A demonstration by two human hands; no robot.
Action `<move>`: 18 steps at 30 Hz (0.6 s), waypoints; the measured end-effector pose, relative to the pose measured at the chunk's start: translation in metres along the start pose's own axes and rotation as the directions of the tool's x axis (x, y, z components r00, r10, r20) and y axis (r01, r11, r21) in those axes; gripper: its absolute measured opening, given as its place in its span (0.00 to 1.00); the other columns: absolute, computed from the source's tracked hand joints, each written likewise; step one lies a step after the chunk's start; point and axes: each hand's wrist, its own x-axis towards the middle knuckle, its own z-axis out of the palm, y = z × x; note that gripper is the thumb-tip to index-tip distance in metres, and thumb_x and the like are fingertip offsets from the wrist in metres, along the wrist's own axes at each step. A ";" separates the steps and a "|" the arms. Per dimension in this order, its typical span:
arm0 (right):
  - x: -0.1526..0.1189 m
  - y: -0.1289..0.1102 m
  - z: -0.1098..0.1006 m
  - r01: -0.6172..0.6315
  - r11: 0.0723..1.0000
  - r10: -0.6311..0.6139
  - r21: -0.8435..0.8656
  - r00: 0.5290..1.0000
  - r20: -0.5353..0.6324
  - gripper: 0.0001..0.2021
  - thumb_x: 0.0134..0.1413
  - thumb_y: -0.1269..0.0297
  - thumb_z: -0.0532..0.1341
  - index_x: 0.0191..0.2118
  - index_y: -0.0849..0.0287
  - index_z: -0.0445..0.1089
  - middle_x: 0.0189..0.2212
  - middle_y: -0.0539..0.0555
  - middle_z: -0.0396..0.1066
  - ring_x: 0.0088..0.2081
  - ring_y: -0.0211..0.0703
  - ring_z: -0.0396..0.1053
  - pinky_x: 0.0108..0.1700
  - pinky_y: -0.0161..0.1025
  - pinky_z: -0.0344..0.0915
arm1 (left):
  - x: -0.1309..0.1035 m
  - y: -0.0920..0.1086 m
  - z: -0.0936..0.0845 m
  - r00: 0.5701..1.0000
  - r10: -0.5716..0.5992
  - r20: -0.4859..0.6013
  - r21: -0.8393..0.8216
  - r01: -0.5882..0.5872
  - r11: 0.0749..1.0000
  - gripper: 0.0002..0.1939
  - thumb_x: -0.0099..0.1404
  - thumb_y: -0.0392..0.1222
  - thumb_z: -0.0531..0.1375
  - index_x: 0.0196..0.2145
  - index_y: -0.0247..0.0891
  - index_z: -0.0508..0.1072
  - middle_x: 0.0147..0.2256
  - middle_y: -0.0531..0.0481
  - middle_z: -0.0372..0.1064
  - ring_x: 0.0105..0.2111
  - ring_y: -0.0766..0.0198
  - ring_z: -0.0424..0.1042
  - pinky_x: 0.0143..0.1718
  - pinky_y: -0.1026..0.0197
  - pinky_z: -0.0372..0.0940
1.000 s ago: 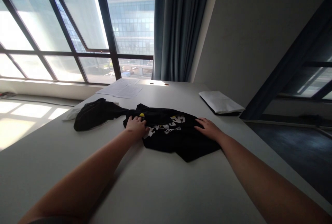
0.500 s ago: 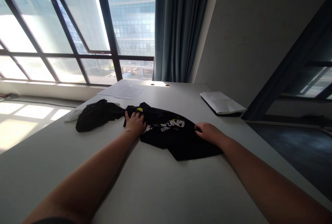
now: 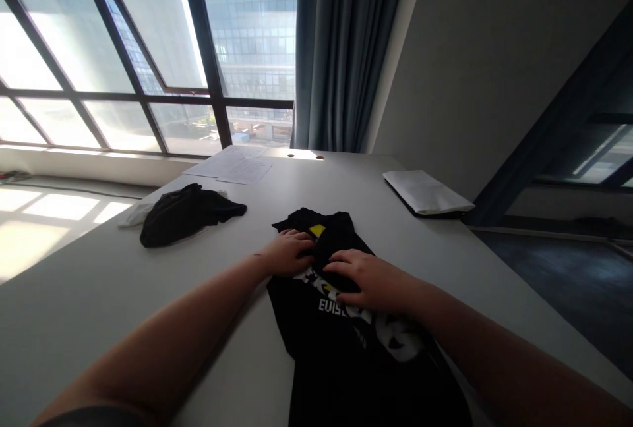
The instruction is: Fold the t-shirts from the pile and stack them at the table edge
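Seemingly, arranging the black printed garment (image 3: pixel 331 341) is the step in hand; it lies beneath the left hand (image 3: pixel 288 254), loosely curled, and the right hand (image 3: pixel 373 280), part-spread, though whether either grips it cannot be told; the next move likely calls for a sure hold.

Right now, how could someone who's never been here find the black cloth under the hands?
Find the big white table, then look at its near side, where the left hand and right hand are. The black cloth lies under them; unlike the dark bundle off to its left, it shows white lettering and a yellow patch.
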 end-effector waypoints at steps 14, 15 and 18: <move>0.007 0.072 0.002 -0.204 0.953 0.260 0.222 0.929 -0.263 0.02 0.51 0.64 0.59 0.30 0.55 0.64 0.25 0.46 0.66 0.28 0.40 0.63 0.33 0.37 0.59 | 0.001 -0.071 0.005 0.863 -0.411 -0.295 -0.338 0.309 0.889 0.14 0.70 0.44 0.54 0.49 0.43 0.76 0.52 0.47 0.75 0.54 0.53 0.71 0.60 0.50 0.63; 0.005 0.083 -0.004 -0.227 0.925 0.321 0.305 0.896 -0.306 0.04 0.50 0.62 0.59 0.29 0.55 0.63 0.23 0.45 0.64 0.27 0.40 0.61 0.31 0.37 0.58 | 0.002 -0.071 0.003 0.838 -0.439 -0.325 -0.440 0.276 0.854 0.14 0.70 0.45 0.53 0.48 0.42 0.75 0.48 0.48 0.77 0.51 0.54 0.73 0.58 0.51 0.65; -0.009 0.126 -0.023 -0.221 0.793 0.516 0.568 0.740 -0.431 0.08 0.48 0.59 0.57 0.27 0.53 0.57 0.20 0.45 0.58 0.25 0.39 0.59 0.28 0.36 0.58 | 0.002 -0.072 -0.004 0.701 -0.591 -0.399 -0.671 0.216 0.710 0.15 0.69 0.50 0.53 0.43 0.40 0.74 0.40 0.48 0.76 0.44 0.55 0.74 0.49 0.54 0.69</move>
